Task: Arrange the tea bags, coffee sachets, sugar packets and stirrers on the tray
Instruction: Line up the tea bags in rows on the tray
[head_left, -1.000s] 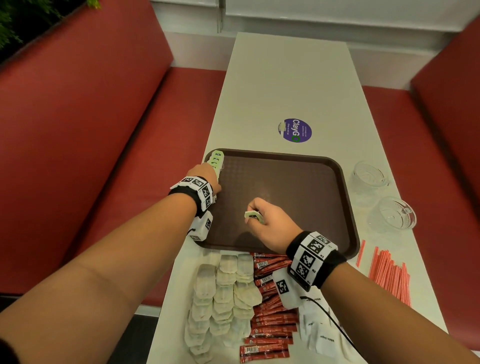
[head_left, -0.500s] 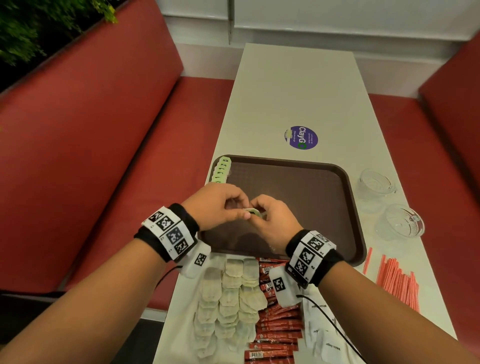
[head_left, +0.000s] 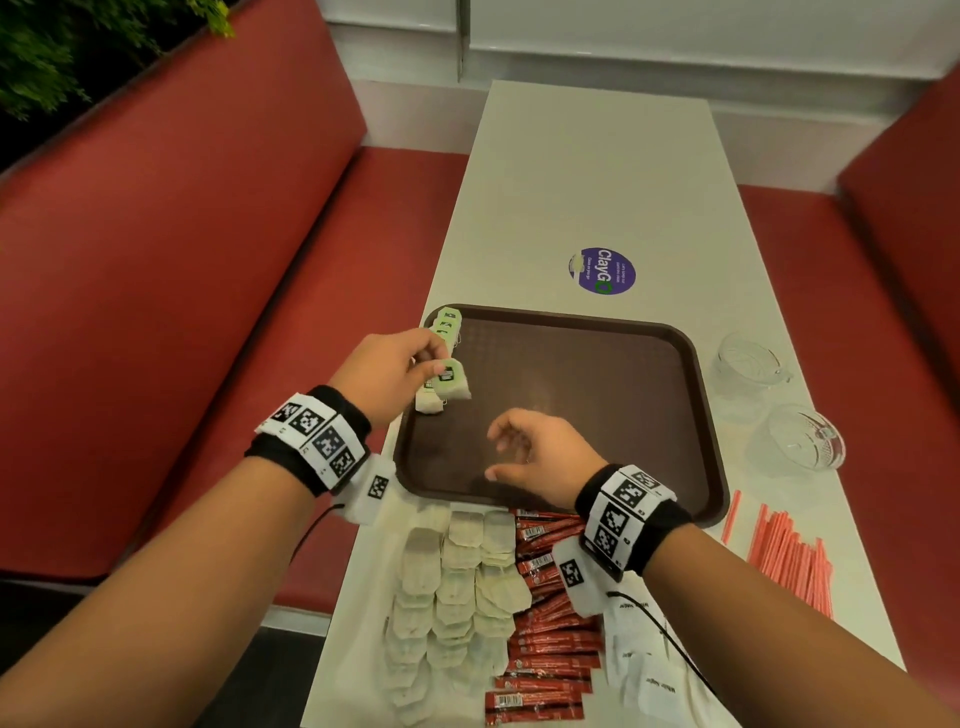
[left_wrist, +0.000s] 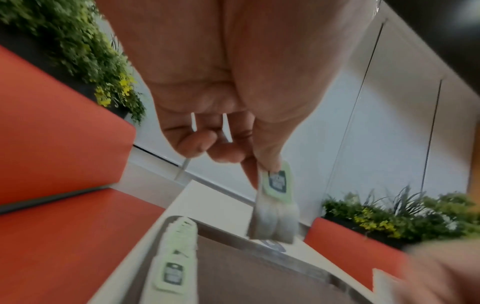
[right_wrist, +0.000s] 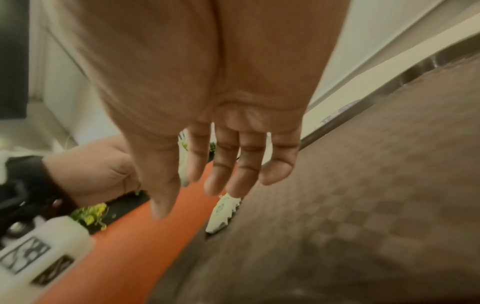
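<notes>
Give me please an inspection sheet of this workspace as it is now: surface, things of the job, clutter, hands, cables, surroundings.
Surface: white table, brown tray lying on it.
Job's things: row of tea bags along the tray's left edge; one tea bag in the air over the tray; loose tea bags, red coffee sachets and white sugar packets on the near table; red stirrers right of the tray.
Clutter: two glass cups, purple sticker.
Hands: left hand pinches the lifted tea bag; right hand over the tray, fingers relaxed, holding nothing.
Cables: black wire from the right wristband.
Surroundings: red benches, plants.
</notes>
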